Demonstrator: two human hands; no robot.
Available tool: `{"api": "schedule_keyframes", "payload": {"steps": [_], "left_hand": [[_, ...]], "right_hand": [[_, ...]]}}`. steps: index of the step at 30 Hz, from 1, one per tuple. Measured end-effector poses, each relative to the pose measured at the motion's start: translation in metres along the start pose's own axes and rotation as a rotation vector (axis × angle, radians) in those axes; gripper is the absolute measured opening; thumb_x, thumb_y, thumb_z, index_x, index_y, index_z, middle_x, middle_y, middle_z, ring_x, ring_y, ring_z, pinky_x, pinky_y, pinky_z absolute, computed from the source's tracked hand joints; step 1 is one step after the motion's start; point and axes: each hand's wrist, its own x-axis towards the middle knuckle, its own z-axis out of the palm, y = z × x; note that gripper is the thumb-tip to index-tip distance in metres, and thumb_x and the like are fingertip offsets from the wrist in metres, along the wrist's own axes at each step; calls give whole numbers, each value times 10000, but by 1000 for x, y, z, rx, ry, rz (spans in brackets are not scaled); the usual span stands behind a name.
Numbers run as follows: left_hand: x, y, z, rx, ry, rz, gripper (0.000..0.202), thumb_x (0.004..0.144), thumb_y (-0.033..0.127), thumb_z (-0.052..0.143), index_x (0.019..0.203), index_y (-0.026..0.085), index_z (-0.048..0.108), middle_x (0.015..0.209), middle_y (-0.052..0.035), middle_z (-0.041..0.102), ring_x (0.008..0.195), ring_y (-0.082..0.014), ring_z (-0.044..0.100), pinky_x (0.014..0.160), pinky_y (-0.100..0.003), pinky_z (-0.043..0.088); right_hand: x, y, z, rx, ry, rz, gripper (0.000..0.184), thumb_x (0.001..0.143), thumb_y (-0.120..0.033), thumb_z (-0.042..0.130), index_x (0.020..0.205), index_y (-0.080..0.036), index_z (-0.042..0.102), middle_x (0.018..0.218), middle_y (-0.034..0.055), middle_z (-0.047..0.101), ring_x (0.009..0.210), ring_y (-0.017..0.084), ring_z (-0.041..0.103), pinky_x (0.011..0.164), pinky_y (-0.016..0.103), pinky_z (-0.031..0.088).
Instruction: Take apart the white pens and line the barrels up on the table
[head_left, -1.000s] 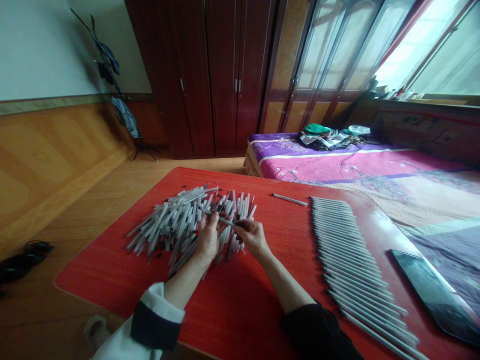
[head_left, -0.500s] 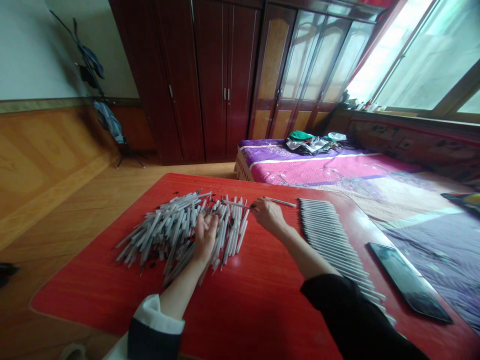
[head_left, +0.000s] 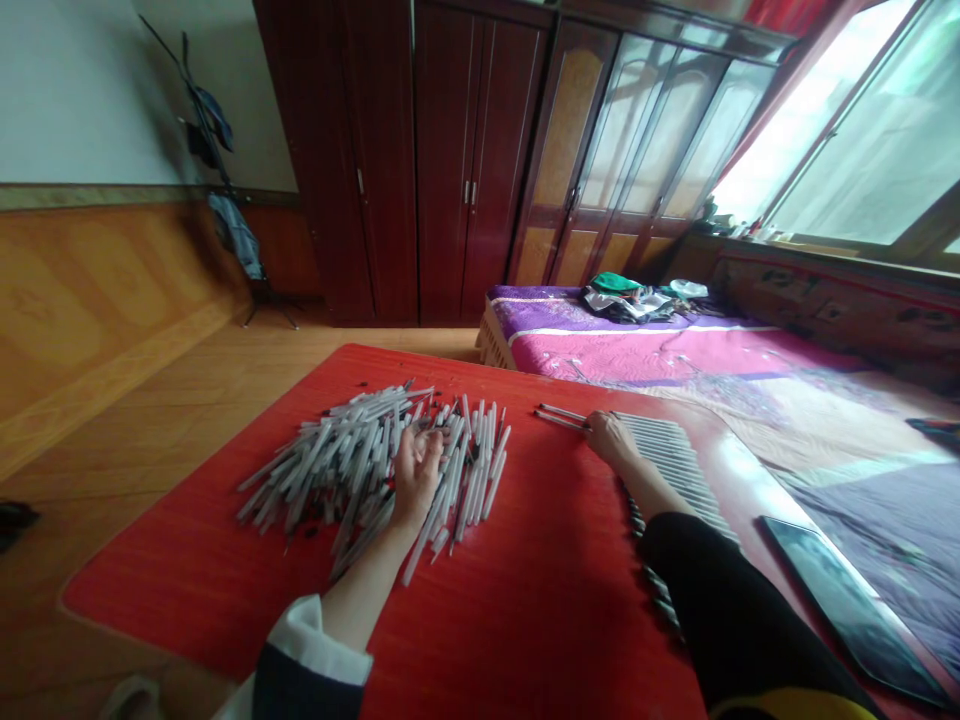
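A loose heap of grey pens lies on the red table. My left hand rests on the heap's right side, palm turned up, fingers curled loosely with nothing clearly in them. At the far end of a neat row of aligned pens, my right hand is closed around a pen, which lies beside another single pen on the table. My dark right sleeve covers part of the row.
A dark phone or tablet lies at the table's right edge. A bed with a pink and purple cover stands behind, dark wooden wardrobes beyond, and a coat stand at the left wall.
My right hand carried a pen from the heap rightward to the far end of the aligned row. My left hand stayed on the heap and opened slightly.
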Motion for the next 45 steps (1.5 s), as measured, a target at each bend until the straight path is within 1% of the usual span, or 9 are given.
{"api": "schedule_keyframes", "payload": {"steps": [6, 15, 23, 27, 31, 33, 36, 40, 45], "left_hand": [[2, 2, 0, -9, 13, -13, 393, 798, 449, 536, 1063, 174, 447, 947, -88, 633, 858, -207, 642, 575, -252, 517], [3, 6, -2, 0, 42, -23, 360, 805, 449, 526, 1037, 181, 465, 906, -72, 642, 808, -195, 648, 550, -249, 510], [5, 5, -4, 21, 84, 3, 328, 819, 424, 508, 1037, 183, 463, 896, -68, 636, 790, -189, 648, 558, -250, 506], [7, 3, -6, 97, 135, 37, 282, 836, 389, 482, 1027, 182, 464, 859, -59, 632, 747, -173, 645, 567, -255, 503], [8, -1, -10, 263, 122, 112, 252, 843, 328, 466, 1044, 176, 462, 852, -61, 637, 742, -169, 643, 627, -274, 502], [7, 0, -11, 454, 95, 145, 239, 835, 278, 476, 1051, 178, 481, 853, -57, 645, 742, -167, 636, 668, -281, 490], [5, 6, -13, 854, 13, 181, 186, 814, 217, 500, 992, 196, 548, 867, -52, 657, 794, -181, 618, 722, -292, 455], [4, 15, -17, 1208, -101, 250, 108, 812, 196, 503, 847, 202, 605, 875, -62, 650, 893, -203, 571, 800, -318, 397], [9, 15, -22, 1335, -103, 228, 113, 815, 212, 507, 805, 203, 619, 855, -60, 640, 892, -210, 547, 790, -324, 363]], "right_hand": [[9, 5, 1, -29, -25, -28, 309, 803, -176, 467, 1083, -158, 597, 1022, 117, 615, 977, 213, 544, 778, 273, 364], [26, 11, 8, -55, -73, -53, 273, 780, -101, 461, 971, -166, 645, 965, 116, 622, 945, 216, 542, 748, 283, 372], [22, 8, 8, -23, -16, -46, 486, 742, -76, 483, 1215, -180, 528, 1102, 111, 589, 1040, 215, 507, 805, 273, 369], [4, -25, -12, 60, 91, -23, 356, 783, -116, 442, 1090, -172, 613, 1016, 105, 627, 965, 201, 554, 746, 255, 385], [-31, -88, -35, 231, 99, 39, 272, 820, -273, 443, 961, -183, 658, 888, 82, 672, 833, 196, 606, 634, 243, 380], [-54, -122, -41, 311, 18, 44, 248, 807, -328, 470, 849, -197, 676, 819, 71, 684, 786, 198, 617, 583, 238, 360], [-88, -162, -41, 378, -30, -54, 245, 817, -331, 467, 780, -201, 672, 769, 62, 681, 740, 181, 619, 561, 232, 341], [-116, -188, -35, 396, 14, -135, 201, 824, -297, 476, 770, -213, 650, 820, 40, 661, 749, 164, 600, 575, 225, 350], [-116, -199, -41, 351, 72, -262, 185, 842, -288, 478, 799, -209, 639, 868, 52, 623, 836, 177, 558, 648, 243, 388]]}}
